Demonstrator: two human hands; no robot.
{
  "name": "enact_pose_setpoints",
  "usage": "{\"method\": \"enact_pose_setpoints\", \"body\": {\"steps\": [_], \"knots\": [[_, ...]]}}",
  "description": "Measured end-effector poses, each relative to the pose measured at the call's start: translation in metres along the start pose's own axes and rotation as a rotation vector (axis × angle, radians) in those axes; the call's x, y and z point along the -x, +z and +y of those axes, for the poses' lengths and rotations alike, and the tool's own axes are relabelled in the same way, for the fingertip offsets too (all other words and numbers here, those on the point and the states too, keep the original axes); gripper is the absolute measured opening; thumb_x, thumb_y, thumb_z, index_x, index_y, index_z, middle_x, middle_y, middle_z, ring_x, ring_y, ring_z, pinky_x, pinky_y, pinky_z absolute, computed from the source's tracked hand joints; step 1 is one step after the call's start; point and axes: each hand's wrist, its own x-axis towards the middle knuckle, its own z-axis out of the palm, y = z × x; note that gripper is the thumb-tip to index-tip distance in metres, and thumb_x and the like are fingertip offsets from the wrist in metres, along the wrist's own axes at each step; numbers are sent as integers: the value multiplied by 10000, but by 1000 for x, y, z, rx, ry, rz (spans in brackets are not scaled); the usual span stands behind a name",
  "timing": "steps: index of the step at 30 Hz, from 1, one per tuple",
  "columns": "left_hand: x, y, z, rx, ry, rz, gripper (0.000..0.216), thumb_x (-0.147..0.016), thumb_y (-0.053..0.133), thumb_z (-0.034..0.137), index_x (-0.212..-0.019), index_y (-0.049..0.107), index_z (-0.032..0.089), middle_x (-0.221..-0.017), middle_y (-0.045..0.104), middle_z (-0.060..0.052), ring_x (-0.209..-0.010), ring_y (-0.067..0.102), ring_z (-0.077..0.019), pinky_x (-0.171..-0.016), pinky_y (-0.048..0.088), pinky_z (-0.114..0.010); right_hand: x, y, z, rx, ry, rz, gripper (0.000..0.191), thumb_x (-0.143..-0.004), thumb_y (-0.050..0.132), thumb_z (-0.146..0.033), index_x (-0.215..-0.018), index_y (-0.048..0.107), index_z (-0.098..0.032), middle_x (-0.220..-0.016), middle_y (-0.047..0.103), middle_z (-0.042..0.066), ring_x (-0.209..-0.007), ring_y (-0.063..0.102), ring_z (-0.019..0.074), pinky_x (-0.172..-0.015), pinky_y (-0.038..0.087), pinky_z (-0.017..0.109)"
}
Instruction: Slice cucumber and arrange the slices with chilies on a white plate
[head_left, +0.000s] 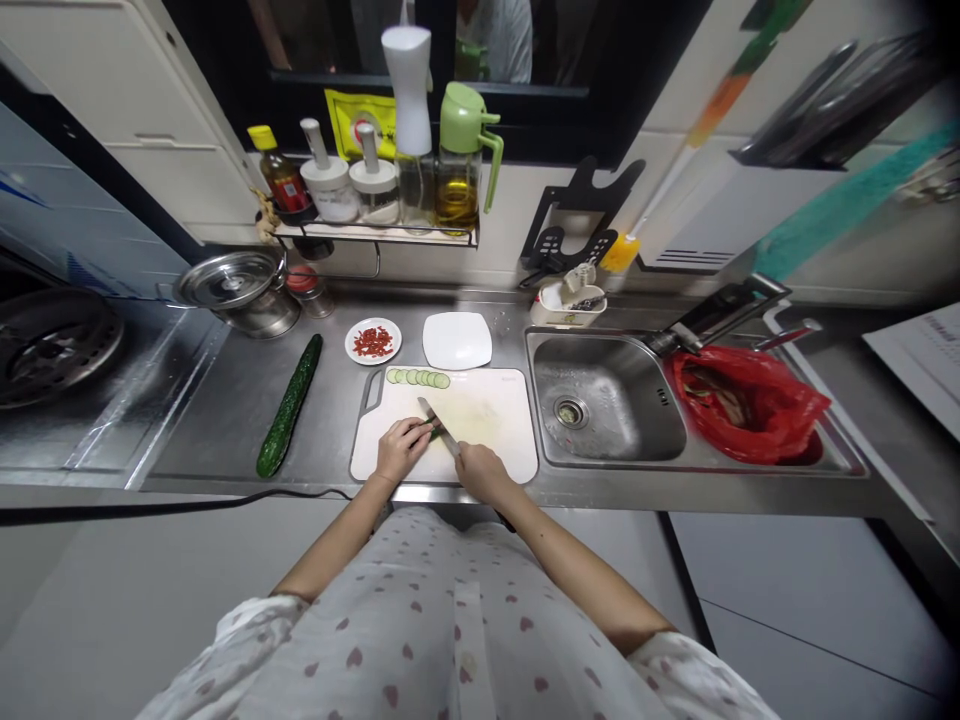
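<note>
My right hand (484, 472) is closed round the handle of a kitchen knife (441, 425), whose blade points away to the upper left over the white cutting board (510, 410). Under the fingers of my left hand (401, 448) is a small piece of cucumber (433, 428), mostly hidden, with the blade right against it. Thin cucumber slices (418, 378) lie overlapped in a row along the board's far left edge. A whole cucumber (290, 405) rests on the counter to the left of the board.
Behind the board stand a small plate of chopped red bits (373, 342) and a white square plate (457, 340). A sink (607, 400) lies to the right, with a red plastic bag (750, 405) beyond. A lidded steel pot (244, 290) and a condiment shelf (375, 232) are at the back.
</note>
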Motion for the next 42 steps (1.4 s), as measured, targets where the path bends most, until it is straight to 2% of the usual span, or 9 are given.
{"method": "enact_pose_setpoints", "body": {"steps": [16, 34, 42], "knots": [[0, 0, 2, -31, 0, 2, 184, -909, 557, 307, -987, 716, 258, -1017, 679, -41, -898, 629, -150, -778, 517, -273, 15, 6, 10, 17, 11, -29, 287, -929, 381, -172, -1098, 610, -142, -1004, 683, 155, -941, 642, 237, -716, 418, 292], [-1, 0, 4, -38, -28, -10, 182, -910, 549, 307, -975, 713, 261, -1030, 683, -39, -905, 630, -156, -772, 512, -281, 5, -8, -3, 15, 9, -62, 312, -921, 366, -142, -1112, 612, -123, -1038, 684, 159, -979, 642, 252, -745, 444, 310], [-1, 0, 4, -38, -27, -17, 168, -905, 559, 297, -967, 710, 257, -1035, 690, -35, -922, 630, -159, -781, 509, -283, -6, -5, -4, 12, -14, -39, 300, -923, 370, -159, -1110, 604, -130, -1064, 676, 159, -991, 638, 246, -765, 448, 306]]}}
